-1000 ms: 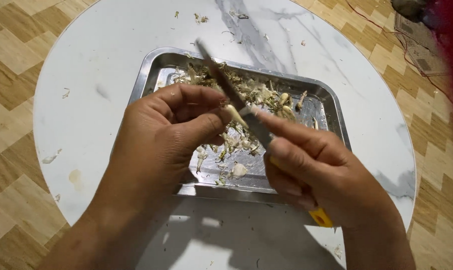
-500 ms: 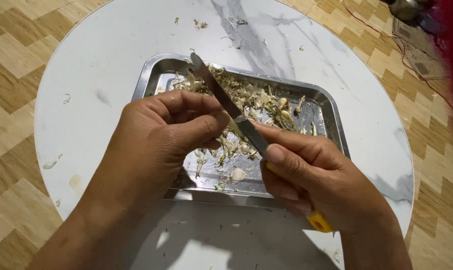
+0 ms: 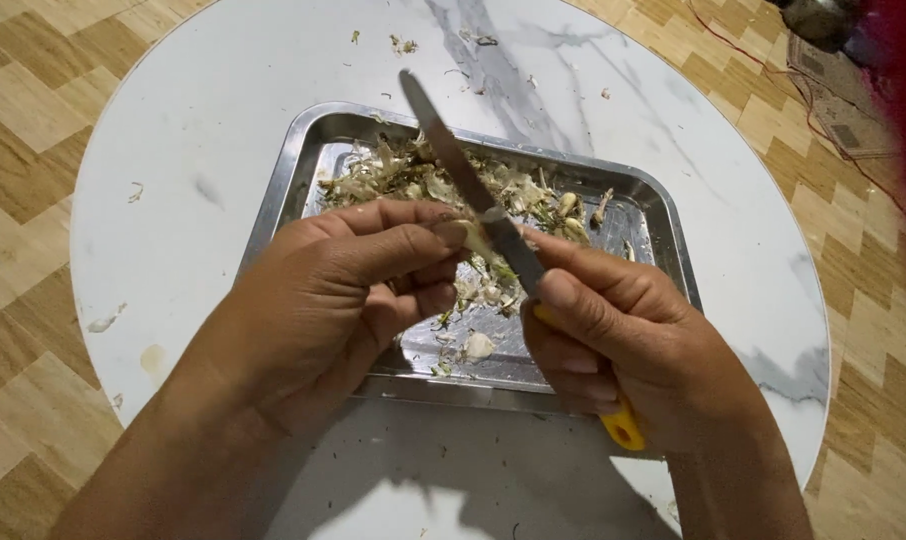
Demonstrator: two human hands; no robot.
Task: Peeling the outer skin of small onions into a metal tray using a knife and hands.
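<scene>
The left hand [image 3: 343,290] is curled over a steel tray [image 3: 663,215], its thumb and fingers pinched on a small pale piece, probably a garlic clove [image 3: 476,240], though most of it is hidden behind the fingertips. The right hand [image 3: 628,340] is wrapped around the yellow handle of a knife [image 3: 473,190], thumb pressed along the flat of the blade, with the tip pointing up and away over the far rim of the tray. The blade touches the clove right at the left thumb.

The clove sits above the middle of the tray, held in the air, not resting on anything. It looks light and firm, but small enough to slip, and its papery skin would likely tear off in flakes; a pinch at its ends, clear of the edge, seems the safest hold. The knife is stiff and thin and is best kept by the handle.

Below the hands the tray holds a heap of dry peels [image 3: 413,175] along the far side and a few peeled bits near the front. The tray stands on a round white marble-patterned table [image 3: 173,150], with scraps scattered on it, over a wooden parquet floor [image 3: 23,100].
</scene>
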